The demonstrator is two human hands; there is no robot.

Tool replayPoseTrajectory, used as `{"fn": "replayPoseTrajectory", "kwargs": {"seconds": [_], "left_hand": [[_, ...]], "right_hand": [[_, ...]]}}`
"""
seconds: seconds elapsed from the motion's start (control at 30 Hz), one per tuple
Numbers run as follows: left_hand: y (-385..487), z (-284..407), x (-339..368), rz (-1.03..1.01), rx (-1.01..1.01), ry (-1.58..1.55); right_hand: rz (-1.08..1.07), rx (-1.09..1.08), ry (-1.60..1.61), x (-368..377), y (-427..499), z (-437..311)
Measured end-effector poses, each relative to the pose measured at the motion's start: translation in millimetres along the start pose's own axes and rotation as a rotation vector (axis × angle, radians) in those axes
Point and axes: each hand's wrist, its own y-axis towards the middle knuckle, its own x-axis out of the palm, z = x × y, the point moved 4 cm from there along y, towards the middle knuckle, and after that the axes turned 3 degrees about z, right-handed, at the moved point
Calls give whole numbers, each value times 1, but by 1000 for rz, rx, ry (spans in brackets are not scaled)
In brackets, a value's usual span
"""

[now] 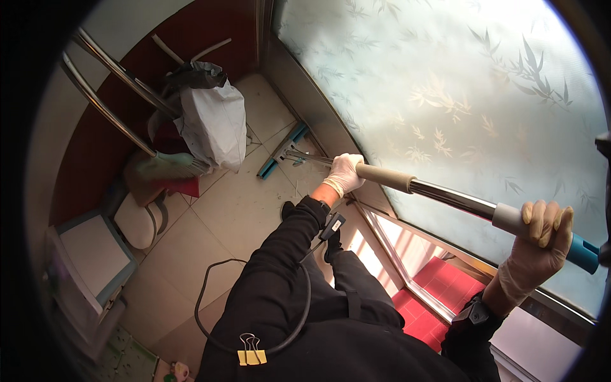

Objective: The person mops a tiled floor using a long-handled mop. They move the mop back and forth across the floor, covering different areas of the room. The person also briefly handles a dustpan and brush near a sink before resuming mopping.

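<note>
A sponge mop's metal pole runs from the upper right of my body down to the tiled floor. My left hand, in a thin pale glove, is closed around the pole beside its beige sleeve. Higher up, my right hand, gloved too, grips the grey part of the handle near its teal end. The teal and grey mop head rests on the floor tiles near the base of the frosted panel. Small bits of debris lie close to the mop head.
A frosted glass panel with leaf patterns stands at the right. A white bag, a pale green broom and metal poles are by the dark red wall. A lidded bin stands lower left. Red tiles show beyond the door frame.
</note>
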Motion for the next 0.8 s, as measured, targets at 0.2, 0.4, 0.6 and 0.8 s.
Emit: {"fn": "replayPoseTrajectory", "kwargs": {"seconds": [0.2, 0.4, 0.6, 0.8], "left_hand": [[-48, 4, -4, -41, 27, -84], [-64, 1, -38, 163, 41, -122], [-37, -32, -46, 260, -99, -268], [-22, -21, 10, -30, 69, 100]], "right_hand": [[-327, -120, -35, 20, -34, -20], [-1153, 68, 283, 53, -7, -26], [-1006, -6, 236, 29, -20, -7], [-273, -53, 133, -55, -51, 14]]}}
